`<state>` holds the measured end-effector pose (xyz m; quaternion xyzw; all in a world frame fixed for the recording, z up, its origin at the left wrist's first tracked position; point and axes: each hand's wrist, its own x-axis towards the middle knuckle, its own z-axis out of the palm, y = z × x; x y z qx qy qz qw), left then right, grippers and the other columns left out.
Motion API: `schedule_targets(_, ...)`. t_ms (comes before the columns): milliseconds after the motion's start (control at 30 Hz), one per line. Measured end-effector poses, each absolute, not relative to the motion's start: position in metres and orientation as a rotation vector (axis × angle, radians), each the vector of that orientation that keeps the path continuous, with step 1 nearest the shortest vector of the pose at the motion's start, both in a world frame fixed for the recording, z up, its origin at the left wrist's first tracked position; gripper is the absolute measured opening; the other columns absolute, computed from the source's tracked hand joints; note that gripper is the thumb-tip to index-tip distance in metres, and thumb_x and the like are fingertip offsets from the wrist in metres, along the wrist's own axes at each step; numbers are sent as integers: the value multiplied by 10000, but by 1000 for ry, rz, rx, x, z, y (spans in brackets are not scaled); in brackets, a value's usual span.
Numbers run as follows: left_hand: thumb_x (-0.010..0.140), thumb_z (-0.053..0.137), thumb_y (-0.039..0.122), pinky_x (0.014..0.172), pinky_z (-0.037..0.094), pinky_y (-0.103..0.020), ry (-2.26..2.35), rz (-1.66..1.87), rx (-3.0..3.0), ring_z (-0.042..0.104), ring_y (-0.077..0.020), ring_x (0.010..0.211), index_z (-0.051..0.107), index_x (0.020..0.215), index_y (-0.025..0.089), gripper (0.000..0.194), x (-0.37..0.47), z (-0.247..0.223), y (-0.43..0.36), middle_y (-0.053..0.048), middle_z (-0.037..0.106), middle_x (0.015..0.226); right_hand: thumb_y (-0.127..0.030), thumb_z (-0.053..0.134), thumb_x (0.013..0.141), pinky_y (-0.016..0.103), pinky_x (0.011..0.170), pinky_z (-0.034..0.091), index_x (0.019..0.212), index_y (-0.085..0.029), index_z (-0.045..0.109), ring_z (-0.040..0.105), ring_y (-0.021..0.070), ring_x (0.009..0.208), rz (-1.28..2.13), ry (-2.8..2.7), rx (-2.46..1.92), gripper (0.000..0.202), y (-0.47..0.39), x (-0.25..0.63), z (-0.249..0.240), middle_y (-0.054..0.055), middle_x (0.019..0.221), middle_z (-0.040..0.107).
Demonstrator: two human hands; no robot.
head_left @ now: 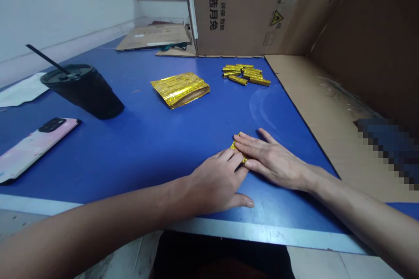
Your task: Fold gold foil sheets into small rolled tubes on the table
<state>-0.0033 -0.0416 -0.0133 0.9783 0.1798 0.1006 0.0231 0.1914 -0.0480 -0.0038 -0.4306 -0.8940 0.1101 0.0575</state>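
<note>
A small piece of gold foil paper [233, 145] lies on the blue table, mostly covered by both hands. My left hand [218, 178] presses on it with bent fingers, its thumb held apart. My right hand [273, 159] rests flat across the paper's far end, fingers stretched and palm down. The fingertips of the two hands meet over the foil, so its full shape is hidden. Beyond them sits a stack of gold foil sheets [180, 89]. To the far right of that stack lies a pile of several rolled gold foil tubes [258, 77].
At the left stand a black tumbler with a straw [88, 91] and a phone in a pink and white case [36, 152]. A large cardboard box [242, 13] closes off the back, and flat cardboard [301, 104] runs along the right. The table's pale front edge [262, 233] is near me.
</note>
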Motion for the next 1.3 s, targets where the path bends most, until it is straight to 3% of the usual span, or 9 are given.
schedule_targets(233,732,479,600,853,400,-406,629,241,2988,466,-290,982,491,1149,46,693,-1,-10,-45,-179,523,1056,-382,259,903,604,964,186,1302,-269,380,208,281,1292,49,-2605,-1631,432,-29,214,-17,79,1402,306)
schedule_targets(400,742,465,598,871,388,-407,642,241,3001,453,-297,1010,485,1159,42,695,-1,-10,-47,-179,518,1069,-363,374,866,568,947,264,1257,-190,441,313,300,1246,-160,-2270,-1724,433,-30,212,-14,145,1345,395)
schedule_targets(500,746,453,602,854,397,-405,662,227,3005,465,-290,978,487,1158,44,694,-1,-9,-48,-172,523,1049,-303,390,867,398,850,413,1011,-170,594,546,225,998,-112,-2230,-1530,283,-39,206,-7,114,1052,620)
schedule_targets(567,746,450,605,853,397,-407,673,222,3004,465,-290,974,484,1160,44,698,-1,-9,-48,-173,522,1048,-275,392,865,296,697,455,830,-172,614,591,170,756,12,-2327,-1487,246,-41,204,-5,69,799,641)
schedule_targets(633,745,448,607,863,389,-411,670,217,3005,460,-294,982,482,1163,39,706,-1,-10,-47,-178,518,1054,-237,406,852,264,633,442,778,-177,598,578,150,675,75,-2417,-1540,215,-39,204,-5,43,728,617)
schedule_targets(833,752,435,607,854,388,-419,648,221,3013,455,-300,987,482,1162,51,692,-1,-11,-46,-177,512,1051,-197,421,825,298,649,448,828,-182,607,585,183,736,-100,-2366,-1746,187,-25,213,-5,53,796,630)
schedule_targets(1100,746,441,612,824,403,-403,641,218,3002,468,-284,954,489,1146,60,683,-1,-9,-46,-155,531,1019,-231,431,851,463,929,321,1006,-225,631,500,230,1087,-107,-2541,-1379,254,-33,203,-8,36,1108,627)
schedule_targets(1200,745,452,606,825,404,-399,648,241,2999,467,-278,965,494,1133,68,665,-1,-9,-46,-153,529,1025,-263,457,837,500,916,311,959,-220,658,479,270,1099,-240,-2475,-1528,240,-28,210,-10,64,1124,613)
schedule_targets(1300,741,466,601,811,413,-395,695,260,2983,474,-271,955,487,1139,78,657,0,-10,-47,-150,526,1029,-272,456,837,419,819,408,891,-204,666,545,242,942,-247,-2294,-1519,228,-29,216,-4,89,992,645)
